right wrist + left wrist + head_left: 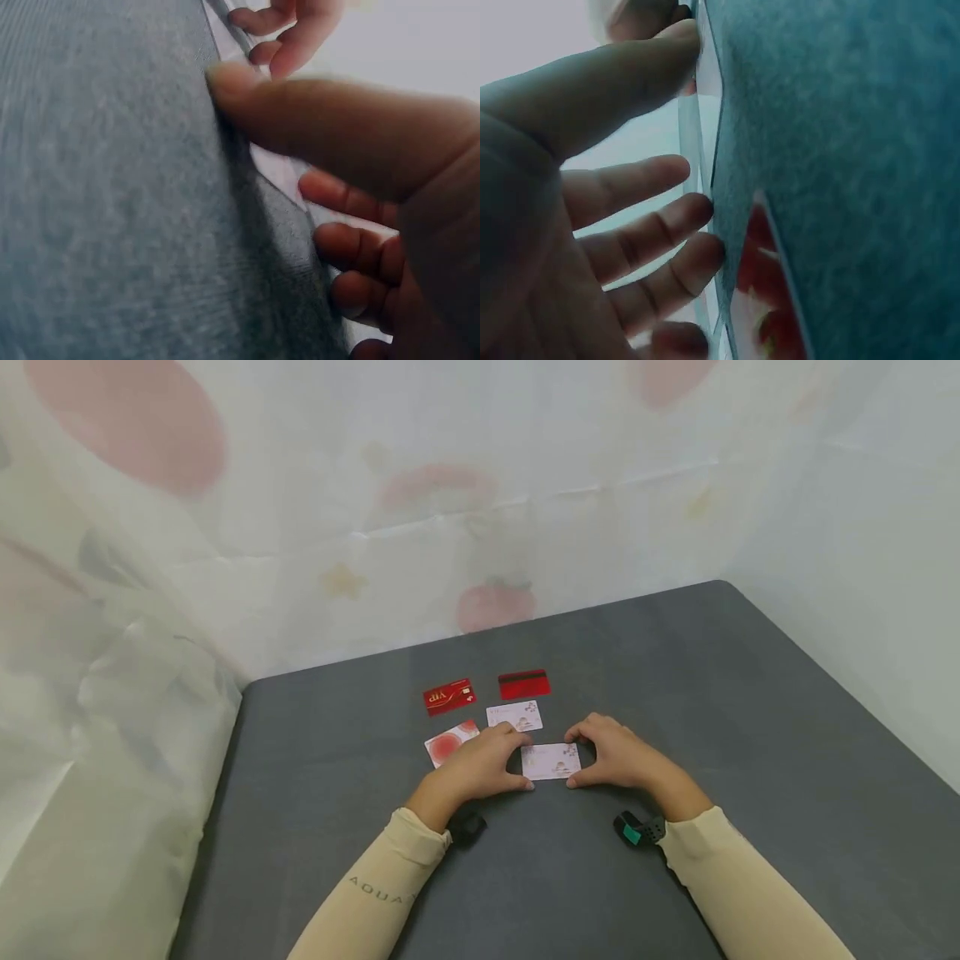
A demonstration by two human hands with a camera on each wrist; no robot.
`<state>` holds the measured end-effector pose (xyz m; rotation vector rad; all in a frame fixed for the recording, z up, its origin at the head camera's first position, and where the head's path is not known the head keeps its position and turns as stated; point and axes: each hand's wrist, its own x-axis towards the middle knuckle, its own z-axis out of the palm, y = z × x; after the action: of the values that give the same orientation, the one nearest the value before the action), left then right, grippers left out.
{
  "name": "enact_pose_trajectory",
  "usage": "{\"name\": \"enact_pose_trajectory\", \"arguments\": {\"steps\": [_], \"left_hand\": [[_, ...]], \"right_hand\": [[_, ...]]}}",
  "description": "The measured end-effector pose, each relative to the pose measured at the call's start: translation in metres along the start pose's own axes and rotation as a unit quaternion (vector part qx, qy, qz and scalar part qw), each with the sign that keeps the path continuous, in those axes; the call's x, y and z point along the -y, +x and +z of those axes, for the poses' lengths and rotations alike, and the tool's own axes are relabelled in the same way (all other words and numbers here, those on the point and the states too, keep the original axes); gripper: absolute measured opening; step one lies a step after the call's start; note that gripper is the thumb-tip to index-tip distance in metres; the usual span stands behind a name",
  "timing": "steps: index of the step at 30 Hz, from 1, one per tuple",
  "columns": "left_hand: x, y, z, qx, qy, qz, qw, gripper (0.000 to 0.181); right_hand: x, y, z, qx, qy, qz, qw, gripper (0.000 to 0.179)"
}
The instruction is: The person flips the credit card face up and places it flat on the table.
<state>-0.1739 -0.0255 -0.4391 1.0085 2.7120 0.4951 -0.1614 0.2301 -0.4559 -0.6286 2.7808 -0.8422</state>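
Observation:
A white card point(552, 762) with a small floral print lies on the dark grey table between the two hands. My left hand point(489, 762) holds its left end, thumb at the near corner and index finger by the far one. At the right end, my right hand point(617, 753) mirrors this, its thumb point(292, 109) along the near edge. The other fingers point(656, 232) of the left hand are spread loosely. A second white card point(514, 716) lies just beyond. The left hand partly covers a red-and-white card point(450, 743).
Farther back lie a red VIP card point(449, 697) and a red card with a black stripe point(524, 685). The table point(322, 827) meets a printed curtain point(420, 552) at its back edge. More sheeting point(112, 760) hangs along the left side.

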Motion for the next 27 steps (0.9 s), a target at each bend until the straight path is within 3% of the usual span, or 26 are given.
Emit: {"name": "enact_pose_trajectory", "arguments": {"steps": [8, 16, 24, 27], "left_hand": [[-0.005, -0.005, 0.006, 0.013, 0.016, -0.023, 0.9995, 0.062], [-0.006, -0.005, 0.005, 0.012, -0.002, -0.036, 0.9993, 0.049], [-0.007, -0.001, 0.006, 0.006, 0.004, -0.049, 0.9988, 0.048], [-0.009, 0.003, 0.006, 0.009, 0.001, -0.057, 0.9983, 0.047]], "right_hand": [[0.003, -0.001, 0.003, 0.007, -0.001, 0.018, 0.9998, 0.048], [0.002, 0.002, 0.005, -0.012, 0.005, -0.009, 0.9999, 0.04], [-0.012, 0.017, 0.002, -0.026, 0.094, -0.002, 0.9952, 0.046], [-0.018, 0.027, -0.001, -0.041, 0.101, 0.003, 0.9941, 0.046]]}}
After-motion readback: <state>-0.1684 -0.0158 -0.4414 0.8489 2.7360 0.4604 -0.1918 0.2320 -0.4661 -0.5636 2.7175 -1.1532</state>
